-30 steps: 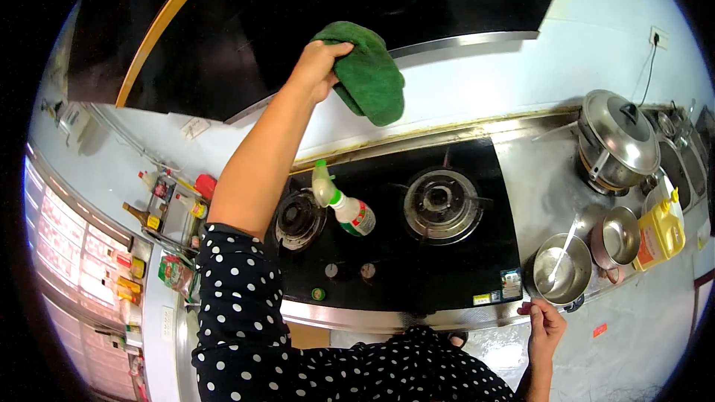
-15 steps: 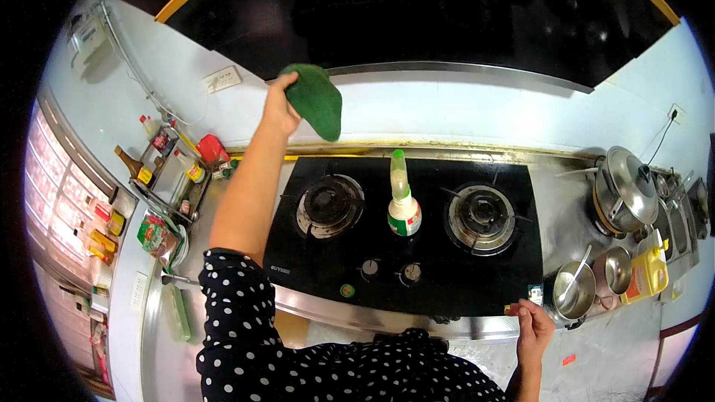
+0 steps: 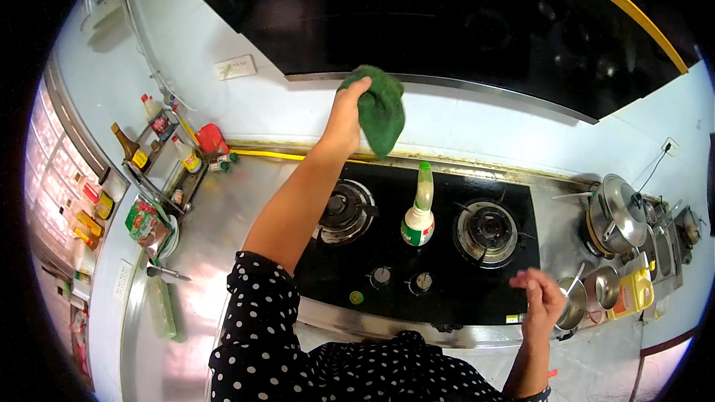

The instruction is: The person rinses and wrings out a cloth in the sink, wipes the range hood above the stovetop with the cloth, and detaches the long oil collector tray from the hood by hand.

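Note:
My left hand (image 3: 347, 115) is closed around a green cloth (image 3: 382, 113), which hangs down from the fingers. The cloth is up against the lower front edge of the black range hood (image 3: 447, 37). Over the right front part of the black gas cooktop (image 3: 462, 301), my right hand (image 3: 542, 301) hovers with loosely bent fingers somewhat apart; nothing shows in it. Between the two burners stands a white spray bottle (image 3: 418, 225) with a green label and a green-tipped nozzle.
At right, a lidded steel pot (image 3: 615, 216), two small saucepans (image 3: 602, 288) and a yellow jug (image 3: 634, 288) crowd the counter. A rack with sauce bottles (image 3: 188, 156) is at left, near a bagged food packet (image 3: 147, 225). A yellow hose (image 3: 268, 154) runs along the wall.
My left hand has carried the cloth to the right along the hood's edge. My right hand has lifted slightly off the cooktop's front right corner. The view has tilted and shifted.

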A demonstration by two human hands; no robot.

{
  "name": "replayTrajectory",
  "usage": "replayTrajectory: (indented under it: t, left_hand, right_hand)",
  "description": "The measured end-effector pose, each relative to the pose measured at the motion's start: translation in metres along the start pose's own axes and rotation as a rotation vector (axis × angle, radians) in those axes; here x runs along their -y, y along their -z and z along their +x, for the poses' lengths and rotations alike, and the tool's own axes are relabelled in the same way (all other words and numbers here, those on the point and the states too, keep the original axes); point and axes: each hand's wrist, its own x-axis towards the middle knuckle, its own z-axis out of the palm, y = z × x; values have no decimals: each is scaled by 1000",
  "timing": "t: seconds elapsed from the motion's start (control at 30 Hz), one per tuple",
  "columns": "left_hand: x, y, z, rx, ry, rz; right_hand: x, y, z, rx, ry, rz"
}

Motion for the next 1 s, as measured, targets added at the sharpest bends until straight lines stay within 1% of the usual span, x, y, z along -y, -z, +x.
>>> replayTrajectory:
  t: [0.03, 0.07, 0.13, 0.2, 0.23, 0.27, 0.3, 0.33, 0.4, 0.47, 0.53, 0.57, 0.6, 0.63, 0.67, 0.7, 0.73, 0.77, 0.8, 0.83, 0.9, 0.93, 0.97, 1.0]
  left_hand:
    - [-2, -10, -3, 14, -139, 18]
    - [-7, -21, -7, 27, -277, 36]
    - [-25, -50, -23, 90, -335, -6]
    - [-41, -83, -40, 282, -399, -57]
    - [-46, -98, -46, 353, -359, -119]
    - [-47, -111, -52, 420, -322, -179]
    - [-45, -125, -60, 479, -280, -127]
    - [-38, -138, -68, 537, -239, -75]
    - [-18, -159, -78, 658, -278, 310]
    - [-2, -161, -83, 918, -367, 829]
    - [-4, -152, -83, 999, -308, 1190]
    - [-8, -144, -75, 1151, -230, 956]
    - [-15, -132, -66, 1266, -109, 945]
    - [-11, -114, -64, 1166, 181, 690]
    - [-25, -101, -62, 1077, 299, 571]
    - [-14, -75, -46, 937, 272, 455]
    - [3, -53, -23, 701, 193, 463]
    - [17, -33, 0, 394, 179, 424]
    - [39, -1, 31, 203, 186, 240]
    - [59, 36, 64, 25, 225, -7]
    - [67, 74, 103, -303, 168, -197]
    - [71, 91, 124, -369, 104, -223]
    - [74, 103, 141, -434, 40, -252]
    - [75, 110, 151, -421, 46, -262]
  right_hand:
    - [6, -3, 9, -2, -27, 3]
    - [6, -8, 20, 25, 41, 42]
    - [16, -25, 38, 31, -8, 89]
    - [24, -44, 58, 154, 27, 122]
    - [31, -56, 66, 150, 26, 121]
    - [38, -69, 72, 194, 12, 292]
    - [45, -79, 76, 242, -2, 465]
    - [48, -86, 78, 249, -2, 469]
    - [53, -95, 82, 269, -157, 865]
    - [42, -82, 80, 190, -204, 1037]
    - [37, -69, 80, -104, -389, 1134]
    - [31, -59, 79, 60, -387, 1149]
    - [27, -55, 71, 54, -384, 1148]
    - [34, -58, 65, 6, -298, 1043]
    - [36, -58, 59, -41, -212, 936]
    - [32, -50, 55, -50, -207, 935]
    - [27, -37, 50, -51, -197, 977]
    - [23, -24, 44, -53, -188, 1016]
    - [19, -13, 39, -64, -182, 1008]
    - [15, -3, 35, -125, -179, 995]
    - [13, 7, 25, -271, -181, 951]
    - [14, 10, 21, -279, -168, 946]
    - [15, 14, 17, -360, -174, 888]
    - [15, 19, 11, -442, -182, 826]
